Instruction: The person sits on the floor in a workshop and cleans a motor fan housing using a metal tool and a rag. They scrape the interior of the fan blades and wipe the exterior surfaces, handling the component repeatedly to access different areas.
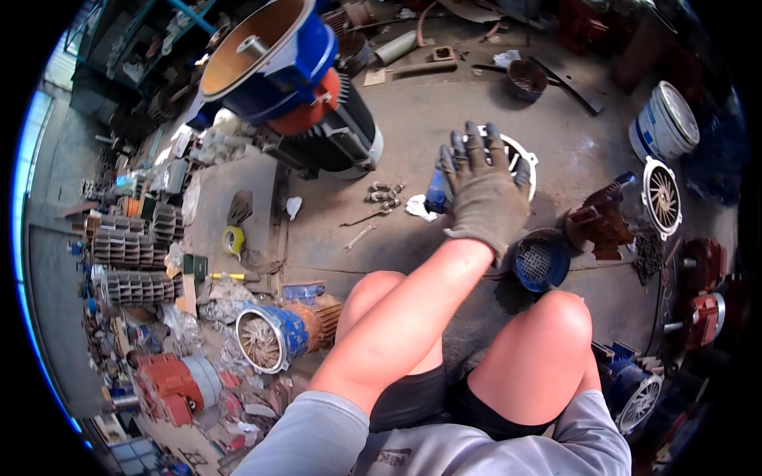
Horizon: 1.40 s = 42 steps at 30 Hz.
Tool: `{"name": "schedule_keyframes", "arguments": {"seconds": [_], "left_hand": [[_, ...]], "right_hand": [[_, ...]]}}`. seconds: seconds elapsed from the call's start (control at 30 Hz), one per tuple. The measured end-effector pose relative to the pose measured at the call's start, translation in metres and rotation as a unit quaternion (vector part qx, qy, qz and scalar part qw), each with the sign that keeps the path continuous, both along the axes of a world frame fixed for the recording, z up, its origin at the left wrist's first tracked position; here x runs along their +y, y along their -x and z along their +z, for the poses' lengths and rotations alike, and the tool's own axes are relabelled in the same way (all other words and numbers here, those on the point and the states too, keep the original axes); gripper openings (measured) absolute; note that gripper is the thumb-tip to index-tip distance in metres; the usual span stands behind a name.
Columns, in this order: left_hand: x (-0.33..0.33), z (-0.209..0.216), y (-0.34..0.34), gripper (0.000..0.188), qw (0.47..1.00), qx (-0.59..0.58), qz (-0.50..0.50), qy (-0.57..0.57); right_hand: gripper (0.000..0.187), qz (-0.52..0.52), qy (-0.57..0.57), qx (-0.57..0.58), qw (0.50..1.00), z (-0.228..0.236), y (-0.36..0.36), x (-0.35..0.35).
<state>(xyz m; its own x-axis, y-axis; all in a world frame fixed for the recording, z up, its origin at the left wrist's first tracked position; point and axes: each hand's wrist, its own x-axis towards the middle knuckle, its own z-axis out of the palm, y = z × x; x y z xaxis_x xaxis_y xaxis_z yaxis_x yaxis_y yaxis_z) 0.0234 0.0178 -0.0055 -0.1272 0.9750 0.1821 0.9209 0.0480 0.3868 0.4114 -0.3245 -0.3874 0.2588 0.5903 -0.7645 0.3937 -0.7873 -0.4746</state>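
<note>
My left hand (488, 186), in a grey-brown work glove, reaches forward with its fingers stretched out and apart. It lies over a blue motor part (436, 191) with a pale metal ring (520, 151) at its end, and hides most of it; whether the palm touches it I cannot tell. Beside it on the floor is a crumpled white rag (420, 208). A wrench (362, 236) and a small pile of bolts (384, 193) lie to the left. Of my right arm only the grey sleeve (591, 432) shows; the hand is out of sight.
A large motor with a blue flange (278, 87) stands upright at the far left. A blue perforated fan cover (542, 260) sits by my right knee, near a rusty motor (599, 218). A white bucket (663, 123) stands right; a blue finned motor (274, 337) lies left.
</note>
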Motion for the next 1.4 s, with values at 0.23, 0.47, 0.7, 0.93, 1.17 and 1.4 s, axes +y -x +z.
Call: {"name": "schedule_keyframes", "arguments": {"seconds": [0.23,0.47,0.7,0.93,1.17,1.4], "left_hand": [[-0.127,0.089,0.068,0.085,0.994,-0.100,-0.037,0.039],[-0.264,0.160,0.246,0.088,0.940,-0.037,0.336,0.039],[-0.584,0.137,0.264,0.071,0.701,0.116,0.683,0.166],[-0.851,0.145,0.127,0.083,0.539,0.101,0.795,0.261],[-0.883,0.156,0.143,0.082,0.582,0.087,0.786,0.190],[-0.916,-0.006,0.246,0.084,0.635,0.133,0.725,0.231]], "right_hand": [[0.032,0.281,-0.037,-0.119,0.952,0.006,0.045,0.098],[0.030,0.585,-0.091,-0.169,0.788,-0.011,0.121,0.145],[0.027,0.804,-0.142,-0.174,0.551,-0.047,0.200,0.138],[0.025,0.883,-0.217,-0.184,0.374,-0.083,0.278,0.176],[0.027,0.903,-0.177,-0.228,0.319,-0.044,0.304,0.169],[0.020,0.866,-0.060,-0.224,0.444,-0.021,0.308,0.155]]}}
